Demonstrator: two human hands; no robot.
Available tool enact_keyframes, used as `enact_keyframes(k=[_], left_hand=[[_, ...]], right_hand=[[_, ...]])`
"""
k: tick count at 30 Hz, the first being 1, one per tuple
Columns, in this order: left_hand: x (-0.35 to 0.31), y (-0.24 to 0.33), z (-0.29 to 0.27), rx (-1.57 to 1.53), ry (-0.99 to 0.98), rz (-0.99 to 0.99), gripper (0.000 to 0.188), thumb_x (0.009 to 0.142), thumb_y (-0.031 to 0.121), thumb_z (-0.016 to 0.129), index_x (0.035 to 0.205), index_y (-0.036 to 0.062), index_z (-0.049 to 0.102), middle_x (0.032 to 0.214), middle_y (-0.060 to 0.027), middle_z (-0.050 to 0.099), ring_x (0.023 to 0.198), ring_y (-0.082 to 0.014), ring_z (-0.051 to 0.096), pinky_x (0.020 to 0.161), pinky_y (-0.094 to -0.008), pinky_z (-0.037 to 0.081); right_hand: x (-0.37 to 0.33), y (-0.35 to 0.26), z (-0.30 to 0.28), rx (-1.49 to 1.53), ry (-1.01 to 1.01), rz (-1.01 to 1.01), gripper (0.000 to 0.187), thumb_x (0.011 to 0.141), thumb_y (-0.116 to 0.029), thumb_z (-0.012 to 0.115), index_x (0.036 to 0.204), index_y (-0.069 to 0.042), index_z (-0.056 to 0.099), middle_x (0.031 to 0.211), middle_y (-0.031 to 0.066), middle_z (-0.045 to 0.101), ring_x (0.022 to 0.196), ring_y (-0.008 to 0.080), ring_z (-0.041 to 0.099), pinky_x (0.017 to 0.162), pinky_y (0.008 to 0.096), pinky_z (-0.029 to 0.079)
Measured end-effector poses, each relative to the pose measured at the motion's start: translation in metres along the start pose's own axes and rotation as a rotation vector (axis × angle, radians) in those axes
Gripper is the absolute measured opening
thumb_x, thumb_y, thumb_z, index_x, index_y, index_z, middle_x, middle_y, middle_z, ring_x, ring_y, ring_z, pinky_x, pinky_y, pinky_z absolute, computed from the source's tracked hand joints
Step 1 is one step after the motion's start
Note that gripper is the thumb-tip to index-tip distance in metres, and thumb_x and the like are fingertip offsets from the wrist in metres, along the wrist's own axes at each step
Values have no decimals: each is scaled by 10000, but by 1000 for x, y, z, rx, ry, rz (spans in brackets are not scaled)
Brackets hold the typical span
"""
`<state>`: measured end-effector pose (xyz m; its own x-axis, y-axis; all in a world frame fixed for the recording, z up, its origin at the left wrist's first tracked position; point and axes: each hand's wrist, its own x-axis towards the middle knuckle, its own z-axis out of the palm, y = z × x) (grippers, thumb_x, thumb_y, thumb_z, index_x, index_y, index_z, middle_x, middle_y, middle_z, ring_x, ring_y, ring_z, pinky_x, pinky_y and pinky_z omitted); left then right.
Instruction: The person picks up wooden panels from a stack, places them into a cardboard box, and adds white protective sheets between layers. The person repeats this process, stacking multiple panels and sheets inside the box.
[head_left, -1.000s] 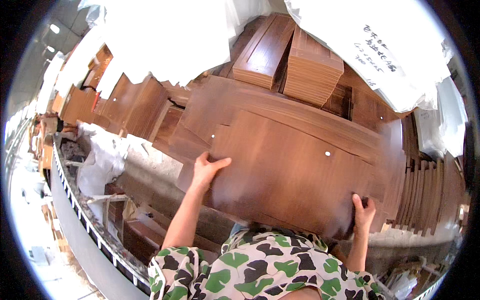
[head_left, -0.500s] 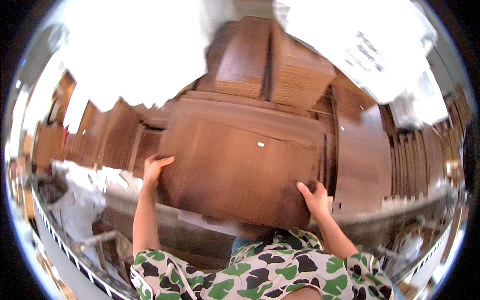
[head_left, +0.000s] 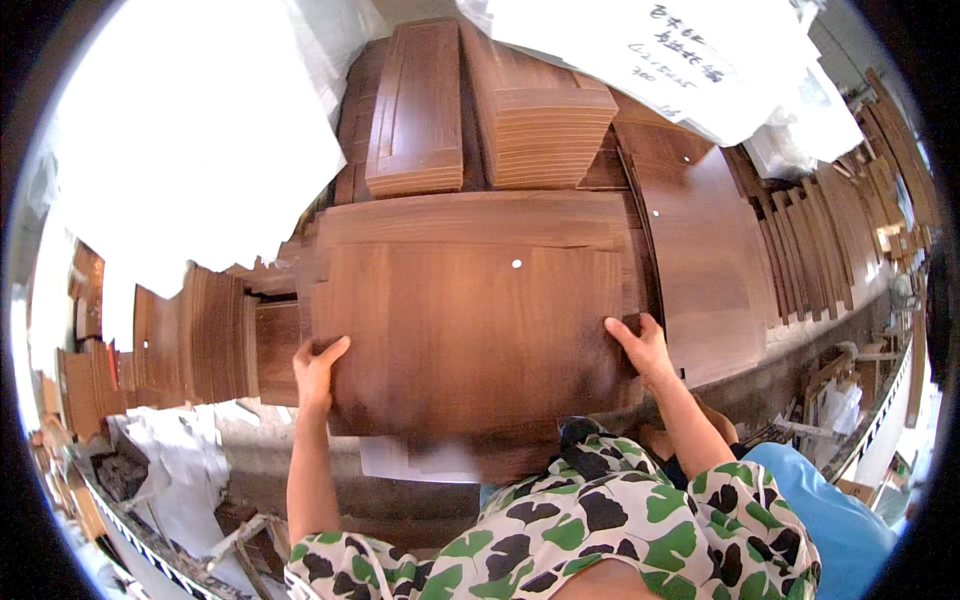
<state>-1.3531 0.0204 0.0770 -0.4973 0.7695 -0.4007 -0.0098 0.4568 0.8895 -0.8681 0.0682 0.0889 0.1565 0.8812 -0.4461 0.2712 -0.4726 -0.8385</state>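
A brown wood-grain panel (head_left: 470, 340), broad and rectangular with a small white dot near its far edge, lies between my hands over more brown boards. My left hand (head_left: 316, 374) grips its left edge, thumb on top and fingers mostly hidden beneath. On the opposite edge my right hand (head_left: 642, 350) holds it the same way, thumb lying over the top face. The panel's near edge reaches back close to my patterned shirt (head_left: 600, 500). Just beyond its far edge shows another brown board (head_left: 480, 215).
Two stacks of narrow brown boards, a left stack (head_left: 415, 120) and a right stack (head_left: 550, 130), stand beyond the panel. White sheeting (head_left: 210, 140) covers the far left. A wide brown board (head_left: 705, 270) lies to the right, beside upright slats (head_left: 815, 245). Light blue cloth (head_left: 820, 500) appears lower right.
The panel, tilted down to the right before, now sits nearly square in view. Both hands keep their hold. The view has turned, and the far stacks stand further left. Light blue cloth has appeared.
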Motion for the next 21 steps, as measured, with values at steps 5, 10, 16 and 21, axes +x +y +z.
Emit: enact_keyframes(k=[5,10,16,21], left_hand=[[3,21,20,176,-11,3,467,696,271,752,981,-72,614,932,-134,643,823,-203,603,719,-317,473],[8,36,10,589,-97,-22,678,707,470,706,1100,-73,605,1044,-211,635,958,-270,627,776,-348,484],[-9,63,23,877,-88,-155,827,691,653,635,1064,-84,615,1059,-257,620,1026,-340,602,846,-395,466],[-12,69,27,1058,-27,70,878,673,724,579,1073,-57,611,1036,-262,624,1015,-393,586,870,-411,450]], right_hand=[[35,23,-9,-119,-14,52,825,738,-423,748,1243,130,404,1171,228,547,1035,271,571,851,351,478],[33,-3,-8,-58,-29,115,921,717,-455,755,1292,143,354,1251,268,494,1145,293,515,933,367,434],[41,1,-7,-58,-45,63,802,733,-400,758,1251,117,428,1193,240,550,1054,265,562,875,352,462],[26,-7,-5,195,-6,8,583,781,-286,737,1154,106,517,1117,170,596,990,236,583,822,341,488]])
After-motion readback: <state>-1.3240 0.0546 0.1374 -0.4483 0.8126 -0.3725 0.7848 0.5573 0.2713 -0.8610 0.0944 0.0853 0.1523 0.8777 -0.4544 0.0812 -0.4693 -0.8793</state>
